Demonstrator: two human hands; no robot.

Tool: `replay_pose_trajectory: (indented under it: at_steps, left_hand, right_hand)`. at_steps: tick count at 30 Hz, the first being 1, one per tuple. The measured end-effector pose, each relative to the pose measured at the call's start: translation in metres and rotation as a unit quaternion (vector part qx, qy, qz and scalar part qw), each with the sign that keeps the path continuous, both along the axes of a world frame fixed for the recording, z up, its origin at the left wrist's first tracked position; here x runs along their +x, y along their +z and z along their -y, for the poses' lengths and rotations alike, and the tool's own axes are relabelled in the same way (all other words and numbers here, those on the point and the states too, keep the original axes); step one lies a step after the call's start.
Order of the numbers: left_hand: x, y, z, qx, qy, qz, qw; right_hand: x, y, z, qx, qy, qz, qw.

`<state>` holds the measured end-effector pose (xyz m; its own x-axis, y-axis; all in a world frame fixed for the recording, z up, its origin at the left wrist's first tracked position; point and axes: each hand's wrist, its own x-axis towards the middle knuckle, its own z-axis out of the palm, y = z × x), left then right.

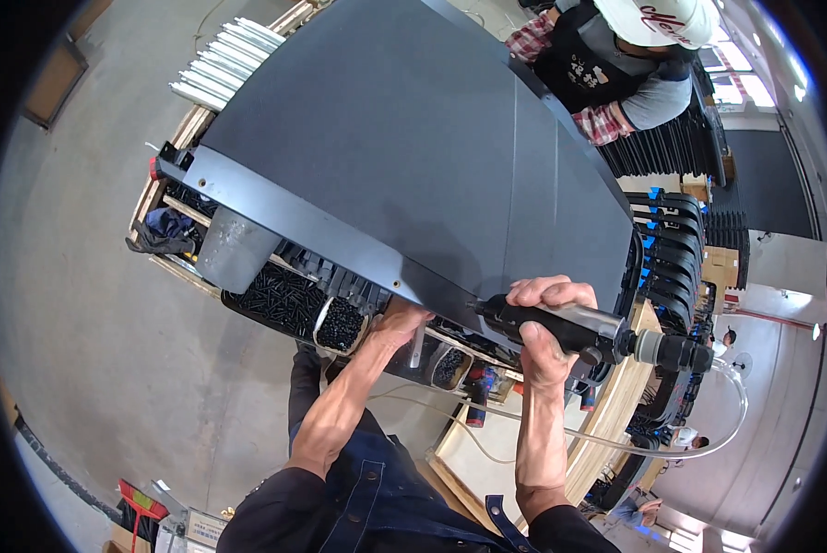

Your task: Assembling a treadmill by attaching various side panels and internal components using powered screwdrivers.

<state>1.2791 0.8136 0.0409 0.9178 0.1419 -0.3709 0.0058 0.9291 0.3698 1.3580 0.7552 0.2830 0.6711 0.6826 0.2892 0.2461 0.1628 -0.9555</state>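
Observation:
A large dark flat panel [386, 120] with a smooth grey rail [284, 207] along its near side lies in front of me. My right hand [552, 323] is wrapped round a black and silver air screwdriver [584, 327], held almost level over the panel's near right part. Its tip points left, close to the rail, and a clear air hose [741, 396] loops from its back end. My left hand [402, 318] reaches in at the rail's lower edge, its fingers hidden beneath. Just left of it stands a small tub of black fasteners [342, 324].
A bin of long black screws [284, 300] and a grey cylinder [236, 249] sit below the rail. Silver tubes [229, 63] lie at the far left. A co-worker [607, 69] in a white cap stands across the panel. Black curved parts [672, 249] are stacked at right.

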Motion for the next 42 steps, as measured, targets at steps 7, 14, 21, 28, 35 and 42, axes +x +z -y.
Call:
replay_pose_trajectory:
  at_steps: [7,14,21,28,35,42]
  left_hand:
    - [0.005,0.004,0.015,-0.017,0.069,-0.024,0.997]
    - [0.005,0.000,0.023,-0.004,0.113,0.010,0.994]
    - [-0.007,-0.013,0.009,0.040,0.023,-0.032,0.998]
    - [-0.067,0.023,0.020,0.443,0.021,-0.260,0.858]
    - [-0.174,-0.016,-0.063,0.669,0.036,-0.352,0.653]
    - [-0.151,-0.005,-0.094,0.776,-0.006,-0.307,0.551]
  right_hand:
    - [0.003,-0.002,-0.001,0.009,0.009,-0.015,1.000]
    - [0.004,-0.004,0.005,0.004,-0.009,-0.025,1.000]
    - [0.002,-0.002,-0.006,-0.029,0.037,-0.066,0.997]
    - [-0.027,0.006,-0.017,-0.013,-0.186,-0.017,0.982]
    - [-0.021,0.015,-0.007,0.006,-0.238,-0.089,0.967]
    - [-0.021,0.041,-0.008,-0.037,-0.271,-0.048,0.961]
